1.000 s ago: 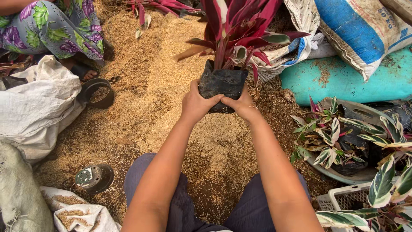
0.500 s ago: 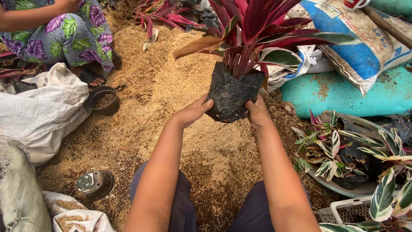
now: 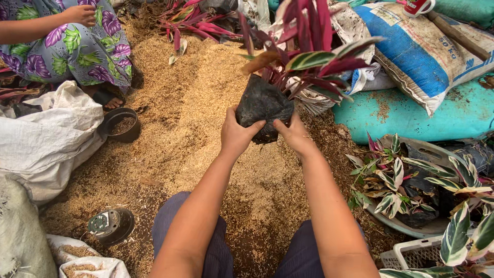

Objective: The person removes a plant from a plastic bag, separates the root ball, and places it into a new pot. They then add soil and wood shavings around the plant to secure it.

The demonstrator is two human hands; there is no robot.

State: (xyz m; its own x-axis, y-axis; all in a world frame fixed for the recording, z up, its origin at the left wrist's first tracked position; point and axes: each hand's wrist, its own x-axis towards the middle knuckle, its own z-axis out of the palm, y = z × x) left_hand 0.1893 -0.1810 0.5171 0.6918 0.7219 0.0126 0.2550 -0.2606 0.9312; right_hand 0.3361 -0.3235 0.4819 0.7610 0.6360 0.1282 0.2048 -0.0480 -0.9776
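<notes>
Over the husk-strewn ground [image 3: 195, 92], both hands hold a black plastic grow bag [image 3: 263, 105] w/ a red-leaved plant [image 3: 314, 56] rising from it, lifted clear of the ground & tilted a bit to the right. Left hand [image 3: 237, 135] cups the bag's lower left side, thumb up across the front, fingers wrapped on the plastic. Right hand [image 3: 294, 135] grips the lower right side, thumb pressed on the front, other fingers hidden behind the bag. Both forearms reach fwd from the dark-trousered knees at the bottom edge. Left of the bag, a small black pot [image 3: 121, 125] w/ husk inside sits on the ground beside a white sack [image 3: 46, 139]; another dark pot [image 3: 110, 225] lies nearer, lower left. Top left, a 2nd person in a floral skirt [image 3: 77, 46] sits, one hand [image 3: 80, 14] resting on the lap. Right side: a teal sack [image 3: 411, 113], a blue-and-white woven sack [image 3: 427, 51] lying on it, & a tray of variegated plants [image 3: 411, 180] in front.
</notes>
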